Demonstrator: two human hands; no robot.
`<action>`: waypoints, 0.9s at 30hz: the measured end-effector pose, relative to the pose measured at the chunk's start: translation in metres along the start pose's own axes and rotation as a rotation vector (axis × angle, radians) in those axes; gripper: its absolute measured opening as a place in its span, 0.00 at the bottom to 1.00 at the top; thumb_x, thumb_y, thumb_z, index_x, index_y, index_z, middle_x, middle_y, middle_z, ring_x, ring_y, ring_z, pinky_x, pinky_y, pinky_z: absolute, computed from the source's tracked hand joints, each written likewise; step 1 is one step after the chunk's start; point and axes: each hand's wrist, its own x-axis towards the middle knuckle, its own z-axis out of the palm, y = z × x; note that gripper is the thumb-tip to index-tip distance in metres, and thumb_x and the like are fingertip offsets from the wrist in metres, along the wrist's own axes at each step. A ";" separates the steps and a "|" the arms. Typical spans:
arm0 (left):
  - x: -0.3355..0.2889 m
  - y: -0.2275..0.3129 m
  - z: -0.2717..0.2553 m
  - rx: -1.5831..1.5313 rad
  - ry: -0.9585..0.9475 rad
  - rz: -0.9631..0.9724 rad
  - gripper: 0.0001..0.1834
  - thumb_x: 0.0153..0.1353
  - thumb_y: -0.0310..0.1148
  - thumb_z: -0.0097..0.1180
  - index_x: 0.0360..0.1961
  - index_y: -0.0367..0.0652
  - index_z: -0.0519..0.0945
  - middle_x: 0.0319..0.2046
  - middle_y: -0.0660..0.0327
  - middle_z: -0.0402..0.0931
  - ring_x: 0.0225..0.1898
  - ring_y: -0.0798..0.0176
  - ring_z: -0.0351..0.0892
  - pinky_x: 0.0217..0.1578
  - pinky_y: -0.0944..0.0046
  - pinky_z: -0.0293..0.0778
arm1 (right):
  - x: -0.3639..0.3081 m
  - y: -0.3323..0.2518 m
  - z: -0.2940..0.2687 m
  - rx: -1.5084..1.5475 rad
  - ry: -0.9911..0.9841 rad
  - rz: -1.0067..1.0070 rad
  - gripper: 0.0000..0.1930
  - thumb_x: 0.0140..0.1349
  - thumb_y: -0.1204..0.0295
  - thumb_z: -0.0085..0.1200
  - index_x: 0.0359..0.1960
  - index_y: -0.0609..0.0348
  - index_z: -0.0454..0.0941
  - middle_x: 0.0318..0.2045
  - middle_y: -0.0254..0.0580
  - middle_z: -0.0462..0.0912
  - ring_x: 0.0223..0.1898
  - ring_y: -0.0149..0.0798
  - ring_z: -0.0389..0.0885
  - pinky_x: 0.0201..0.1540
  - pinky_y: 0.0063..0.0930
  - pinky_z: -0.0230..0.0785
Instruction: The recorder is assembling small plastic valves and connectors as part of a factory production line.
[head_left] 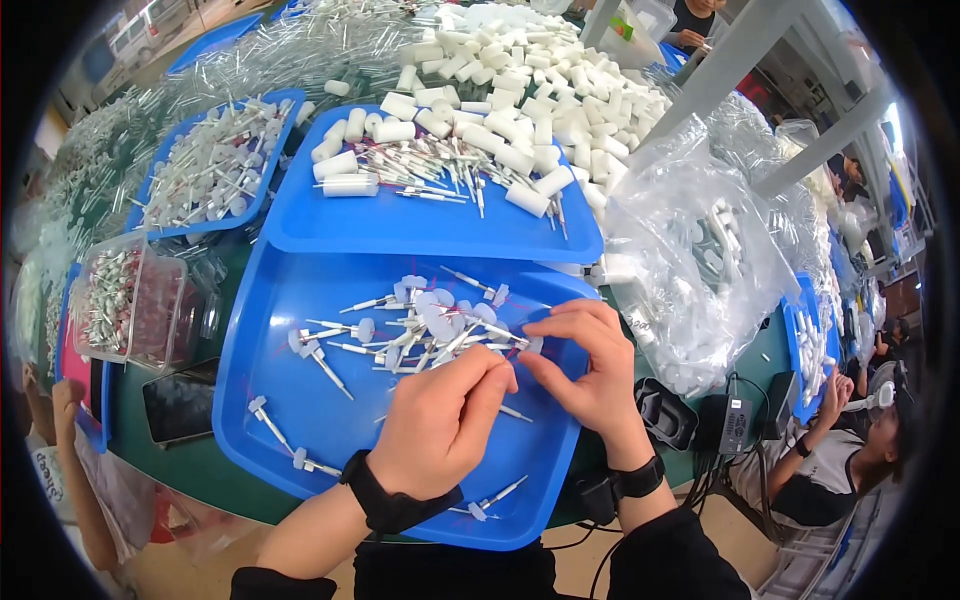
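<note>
My left hand (445, 425) is closed above the blue tray (330, 450) in front of me, thumb and forefinger pressed together; whatever they pinch is hidden. Just to its right, my right hand (597, 370) is curved with thumb and forefinger apart. A pale round cap (535, 345) shows in that gap, and I cannot tell whether the fingers touch it. Beneath and beyond both hands lies a loose pile of thin white rods with pale round caps (440, 315). Several more of these capped rods (268, 422) are scattered around the tray. Each wrist wears a black band.
A second blue tray (350, 225) overlaps the far edge, holding white cylinders (395, 132) and thin rods. Left stand a tray of capped parts (215, 165), a clear tub (110, 300) and a dark phone (185, 400). Right are a clear bag (690, 260) and a black box (722, 425). Co-workers sit both sides.
</note>
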 end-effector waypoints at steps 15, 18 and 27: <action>-0.008 -0.023 -0.004 0.039 0.031 -0.121 0.10 0.65 0.29 0.41 0.28 0.40 0.71 0.23 0.70 0.65 0.22 0.80 0.56 0.22 0.76 0.52 | -0.014 0.024 0.008 0.180 0.180 -0.131 0.10 0.45 0.68 0.62 0.31 0.52 0.78 0.29 0.35 0.76 0.38 0.40 0.73 0.42 0.32 0.61; -0.006 -0.040 -0.019 -0.010 -0.013 -0.109 0.10 0.67 0.32 0.40 0.30 0.41 0.71 0.21 0.72 0.59 0.19 0.82 0.49 0.19 0.78 0.44 | -0.012 0.023 0.012 0.229 0.186 -0.145 0.10 0.42 0.69 0.61 0.28 0.53 0.76 0.27 0.35 0.75 0.37 0.42 0.72 0.43 0.35 0.62; -0.002 -0.008 0.002 -0.021 -0.029 -0.153 0.12 0.67 0.36 0.44 0.31 0.38 0.71 0.15 0.70 0.57 0.16 0.78 0.52 0.16 0.75 0.48 | -0.013 0.031 0.024 0.369 0.298 -0.126 0.11 0.36 0.71 0.61 0.23 0.55 0.74 0.24 0.36 0.73 0.37 0.44 0.69 0.45 0.37 0.60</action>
